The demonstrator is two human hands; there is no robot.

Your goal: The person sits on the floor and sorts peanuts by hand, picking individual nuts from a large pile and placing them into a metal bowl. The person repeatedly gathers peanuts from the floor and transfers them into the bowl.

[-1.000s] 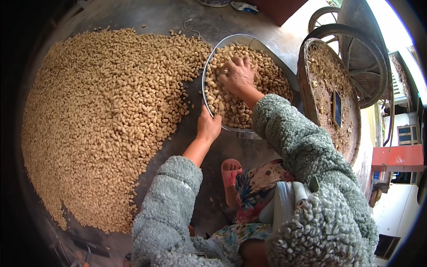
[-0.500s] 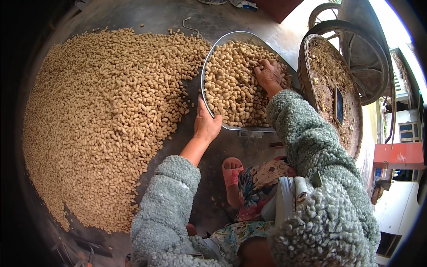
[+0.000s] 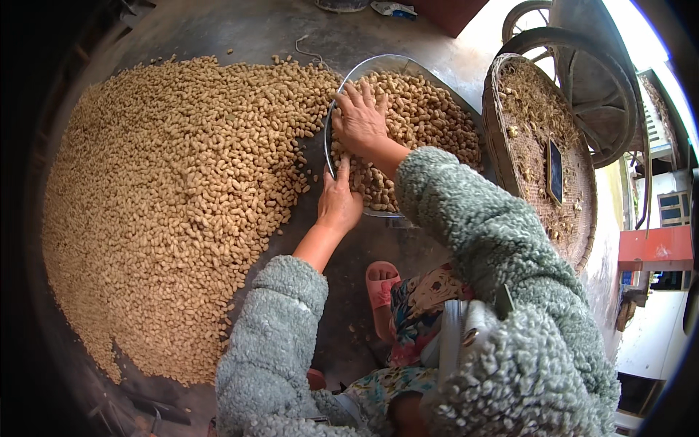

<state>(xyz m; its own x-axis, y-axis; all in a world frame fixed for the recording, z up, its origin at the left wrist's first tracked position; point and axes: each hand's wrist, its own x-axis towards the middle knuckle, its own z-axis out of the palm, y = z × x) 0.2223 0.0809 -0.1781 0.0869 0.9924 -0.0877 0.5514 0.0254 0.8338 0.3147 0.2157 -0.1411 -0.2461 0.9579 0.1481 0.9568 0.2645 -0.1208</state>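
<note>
The metal pan (image 3: 405,64) sits between the peanut heap (image 3: 167,218) and a woven tray (image 3: 535,175), its curved rim facing left and its body extending right; the sleeve hides its near-right end, so its long axis is unclear. The left hand's (image 3: 339,205) grip clasps the rim; the right hand (image 3: 362,130), fingers spread, rests palm-down on peanuts (image 3: 429,109) inside.
</note>
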